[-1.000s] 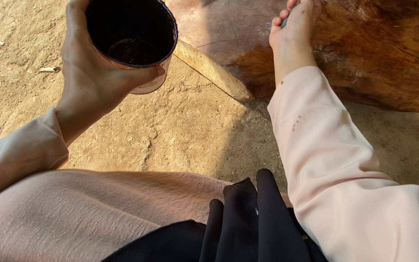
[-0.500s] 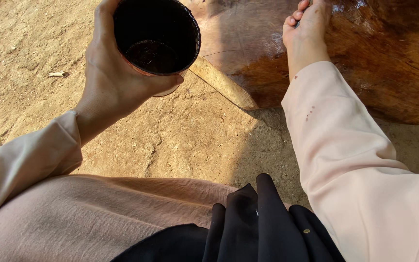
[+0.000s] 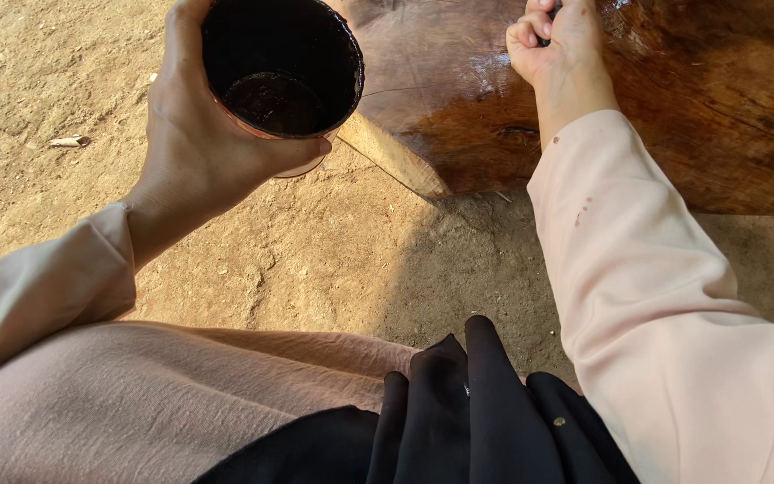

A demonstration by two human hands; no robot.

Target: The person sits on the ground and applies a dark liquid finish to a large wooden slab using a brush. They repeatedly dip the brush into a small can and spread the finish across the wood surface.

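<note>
So the left hand (image 3: 194, 148) is wrapped around a dark round cup (image 3: 281, 67), grip closed on it from the side with the thumb hooked under the near rim, holding it up over the sandy ground (image 3: 315, 251) at the upper left of the view. You can look straight down into the cup: the inside is black and there's a dark, wet-looking layer sitting at the bottom, and a bit of coppery-orange shows along the outer edge near the thumb. No label or print on it that I can make out. The right hand (image 3: 559, 45) is up top, resting on a big brown log (image 3: 674, 116) with a glossy, wet sheen, its fingers curled in tight like a loose fist; something dark may be tucked in there, but I can't tell for sure. The log's pale cut edge pokes out just beside the cup. Both arms are in pale pink sleeves (image 3: 665, 305), and black cloth (image 3: 468, 412) bunches up in the lap at the bottom.
</note>
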